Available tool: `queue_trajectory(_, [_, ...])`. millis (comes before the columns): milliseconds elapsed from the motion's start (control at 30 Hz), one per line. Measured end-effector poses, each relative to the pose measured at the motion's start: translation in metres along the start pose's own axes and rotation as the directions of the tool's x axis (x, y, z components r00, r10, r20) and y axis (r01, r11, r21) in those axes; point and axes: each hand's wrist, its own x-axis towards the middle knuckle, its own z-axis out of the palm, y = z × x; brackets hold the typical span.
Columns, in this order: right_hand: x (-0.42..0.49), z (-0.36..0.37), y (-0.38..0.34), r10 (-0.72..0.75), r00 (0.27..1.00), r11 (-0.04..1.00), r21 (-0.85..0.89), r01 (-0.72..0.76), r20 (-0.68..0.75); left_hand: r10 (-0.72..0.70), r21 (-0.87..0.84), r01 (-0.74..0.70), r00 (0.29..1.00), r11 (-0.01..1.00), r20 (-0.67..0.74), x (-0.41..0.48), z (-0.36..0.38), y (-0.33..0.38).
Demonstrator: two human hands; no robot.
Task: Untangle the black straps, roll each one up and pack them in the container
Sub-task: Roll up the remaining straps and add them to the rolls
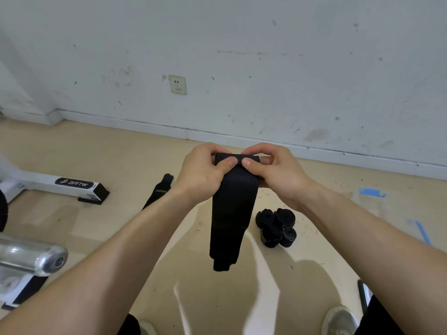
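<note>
A wide black strap (pixel 229 213) hangs down in mid-air in front of me, its top end folded over. My left hand (pixel 203 172) and my right hand (pixel 278 170) both pinch that top end, thumbs pressed side by side on the fold. Several rolled-up black straps (pixel 277 227) lie in a cluster on the floor to the right of the hanging strap. Another flat black strap (pixel 158 191) with yellow lettering lies on the floor behind my left forearm, partly hidden. No container is visible.
A white machine base marked BRTW (pixel 72 184) and a shiny metal bar end (pixel 36 258) stand at the left. Blue tape marks (pixel 371 192) are on the floor at right. My shoes (pixel 338 320) show at the bottom. A white wall with a socket (pixel 177 84) is behind.
</note>
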Motion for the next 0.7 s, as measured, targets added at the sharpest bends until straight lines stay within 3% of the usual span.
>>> queue_trajectory(67, [0.0012, 0.0011, 0.002, -0.04, 0.999, 0.999, -0.035, 0.039, -0.029, -0.003, 0.033, 0.003, 1.0, 0.999, 0.001, 0.0009, 0.0029, -0.0006])
queue_trajectory(167, [0.0038, -0.0012, 0.0012, -0.059, 0.998, 0.998, -0.036, 0.058, -0.024, -0.056, -0.128, 0.062, 0.997, 0.99, 0.057, -0.0005, 0.0025, 0.0004])
queue_trajectory(467, [0.0047, -0.0062, -0.0038, 0.127, 0.981, 0.929, 0.329, -0.17, 0.15, -0.123, -0.409, 0.177, 0.98, 0.895, 0.154, -0.0021, -0.0057, 0.0019])
queue_trajectory(567, [0.0043, -0.0079, -0.0029, 0.144, 0.974, 0.936, 0.294, -0.192, 0.177, -0.14, -0.431, 0.192, 0.979, 0.882, 0.148, -0.0029, -0.005, 0.0006])
queue_trajectory(700, [0.0065, -0.0063, 0.0016, 0.083, 0.993, 0.963, 0.248, -0.103, 0.086, -0.156, -0.473, 0.216, 0.974, 0.854, 0.162, -0.0047, -0.0034, 0.0025])
